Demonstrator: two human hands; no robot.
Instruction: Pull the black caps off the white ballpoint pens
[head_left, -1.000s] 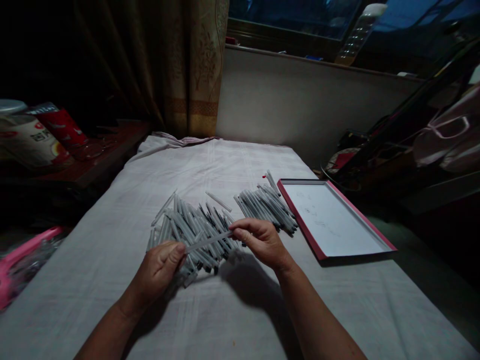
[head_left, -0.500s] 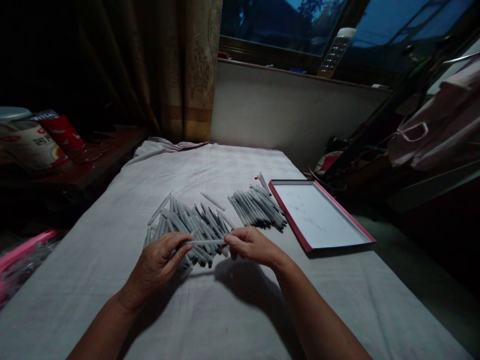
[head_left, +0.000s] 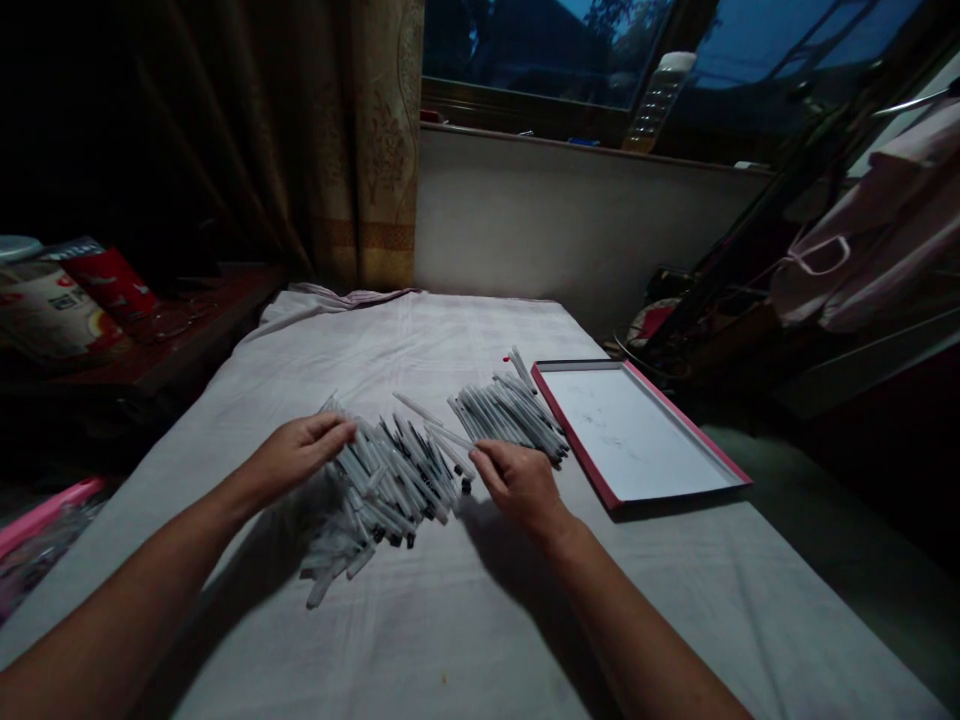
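Observation:
My right hand (head_left: 521,485) pinches one end of a thin, translucent pen (head_left: 448,434), which points up and left from the fingers. Below it spreads a loose heap of similar pens (head_left: 390,475), several with black ends. At the heap's upper left, my left hand (head_left: 304,455) is closed, thumb against fingers; whatever it may hold is hidden. Small clear pieces that look like pen caps (head_left: 326,565) lie at the heap's lower left. A neater bundle of pens (head_left: 510,415) rests beyond my right hand, side by side with dark ends toward me.
A shallow tray-like box with a red rim (head_left: 581,440) lies right of the bundle. White cloth (head_left: 420,640) covers the table. A dark side table (head_left: 187,315) with a jar (head_left: 60,310) stands left, and a pink-edged container (head_left: 52,515) sits lower left.
My hands have moved apart: the left went up and left, the right moved right and up with a pen. Before, a pen was stretched between both hands. The view has shifted slightly.

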